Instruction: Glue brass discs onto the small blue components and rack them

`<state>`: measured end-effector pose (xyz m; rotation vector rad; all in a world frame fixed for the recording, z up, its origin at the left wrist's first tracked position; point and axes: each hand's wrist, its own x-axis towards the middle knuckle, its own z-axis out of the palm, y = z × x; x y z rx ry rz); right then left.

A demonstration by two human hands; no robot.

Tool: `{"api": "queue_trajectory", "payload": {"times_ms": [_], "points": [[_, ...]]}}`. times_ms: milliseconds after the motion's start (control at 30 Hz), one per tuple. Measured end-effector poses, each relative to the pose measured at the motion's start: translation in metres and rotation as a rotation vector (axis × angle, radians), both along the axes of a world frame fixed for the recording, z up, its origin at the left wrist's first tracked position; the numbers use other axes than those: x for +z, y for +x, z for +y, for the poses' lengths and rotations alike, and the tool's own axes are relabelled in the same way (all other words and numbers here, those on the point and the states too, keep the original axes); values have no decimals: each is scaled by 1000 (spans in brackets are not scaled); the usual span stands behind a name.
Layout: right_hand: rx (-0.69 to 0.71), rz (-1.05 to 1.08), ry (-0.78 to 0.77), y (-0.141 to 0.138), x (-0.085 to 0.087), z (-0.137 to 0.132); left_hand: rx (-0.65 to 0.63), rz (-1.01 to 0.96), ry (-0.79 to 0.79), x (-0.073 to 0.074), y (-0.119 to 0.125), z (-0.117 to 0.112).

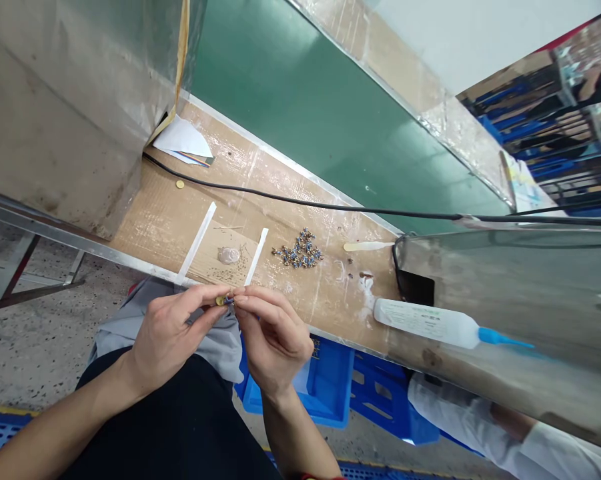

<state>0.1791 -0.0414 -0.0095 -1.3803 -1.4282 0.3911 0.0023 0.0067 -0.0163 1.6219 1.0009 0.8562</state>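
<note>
Just past the bench's front edge, my left hand (173, 330) pinches a small gold-coloured metal piece with a bit of blue on it (223, 301). My right hand (275, 333) meets it from the other side, thumb and fingers closed at the piece's right end. What exactly the right fingertips grip is too small to tell. Beyond the hands, a cardboard patch (205, 257) between two white tape strips carries a clear lump (229, 255) and many tiny bits. To its right lies a pile of small gold-and-blue metal parts (300, 251).
A black cable (300, 200) crosses the bench. A white bottle with a blue nozzle (425, 322) lies at the right, near a flat pale stick (367, 246). Blue crates (330, 387) stand below the edge. Another person's white sleeve (460, 417) shows at lower right.
</note>
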Motion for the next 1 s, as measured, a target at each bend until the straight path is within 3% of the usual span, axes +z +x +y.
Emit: {"api": "queue_trajectory", "payload": {"times_ms": [367, 767, 1000], "points": [[20, -39, 9, 1, 3, 2, -2, 23, 67, -1, 1, -1], [63, -215, 56, 5, 4, -5, -21, 192, 364, 9, -2, -4], [63, -227, 80, 2, 5, -6, -50, 222, 423, 14, -2, -5]]}}
